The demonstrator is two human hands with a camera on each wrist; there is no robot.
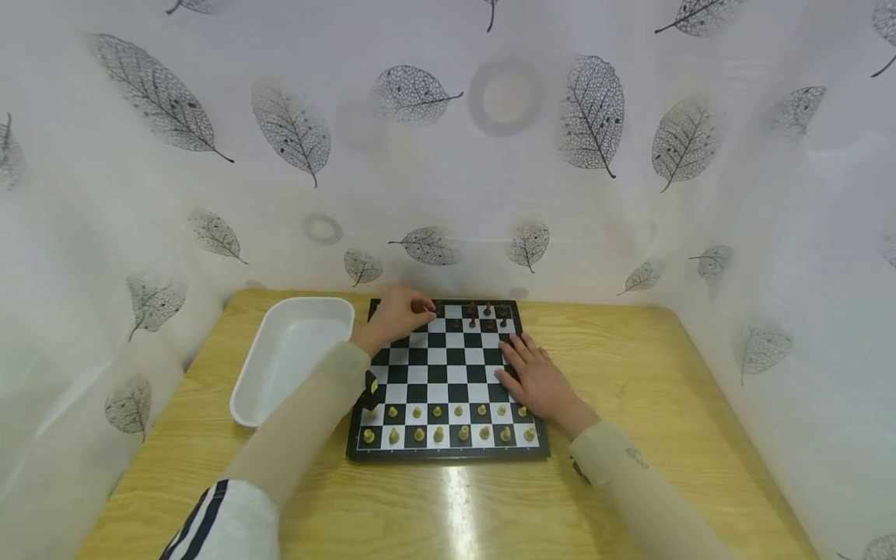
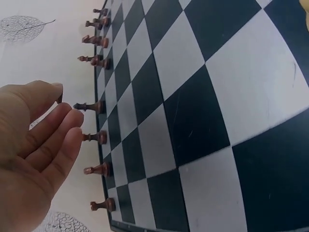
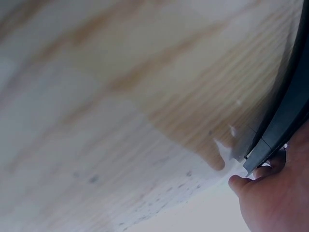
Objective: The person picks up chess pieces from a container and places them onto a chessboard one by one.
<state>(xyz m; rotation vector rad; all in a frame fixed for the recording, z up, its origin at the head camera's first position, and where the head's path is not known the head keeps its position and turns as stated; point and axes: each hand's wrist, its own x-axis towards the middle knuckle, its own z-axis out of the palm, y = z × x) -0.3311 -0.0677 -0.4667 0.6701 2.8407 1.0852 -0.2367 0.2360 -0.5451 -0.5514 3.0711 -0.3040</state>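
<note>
A black-and-white chessboard (image 1: 446,356) lies on the table. Over its far left part, my left hand (image 1: 401,315) bends thumb and fingertips together. In the left wrist view a sliver of a dark chess piece (image 2: 60,98) shows under the thumb, mostly hidden by the fingers. Just past those fingertips stands a dark king or queen (image 2: 89,107), in a row with a reddish-brown rook (image 2: 103,205) and others. My right hand (image 1: 537,381) rests with spread fingers on the board's right edge. Gold chess pieces (image 1: 463,433) stand in two rows on the near side.
To the left of the board stands a white plastic tray (image 1: 241,389). Wooden tabletop (image 1: 602,350) extends to the right. A leaf-patterned curtain (image 1: 448,171) hangs behind and at both sides.
</note>
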